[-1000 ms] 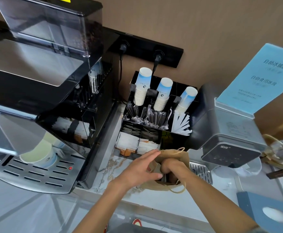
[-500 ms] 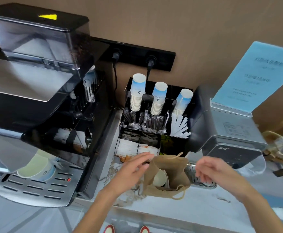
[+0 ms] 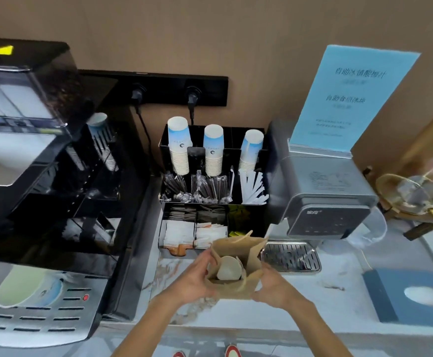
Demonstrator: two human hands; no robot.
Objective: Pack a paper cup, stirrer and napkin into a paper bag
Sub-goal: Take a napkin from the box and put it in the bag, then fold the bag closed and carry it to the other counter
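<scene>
A brown paper bag (image 3: 252,256) stands open on the marble counter, just in front of the black organiser. Inside it a white paper cup (image 3: 227,269) lies tilted, its mouth facing me. My left hand (image 3: 193,276) grips the bag's left side. My right hand (image 3: 270,287) holds its right lower corner. Behind the bag the organiser holds three stacks of upturned paper cups (image 3: 213,153), wrapped dark stirrers (image 3: 209,188), white paper sticks (image 3: 254,188) and napkins (image 3: 178,234).
A black coffee machine (image 3: 43,163) with a green cup (image 3: 21,286) on its drip tray fills the left. A grey appliance (image 3: 326,199) with a metal grate (image 3: 291,256) stands right, under a blue sign (image 3: 352,99). A blue tissue box (image 3: 413,297) sits at the near right.
My right hand came out of the bag, swung to the right, then returned to grip the bag's right side. The cup now lies inside. My left hand stayed on the bag.
</scene>
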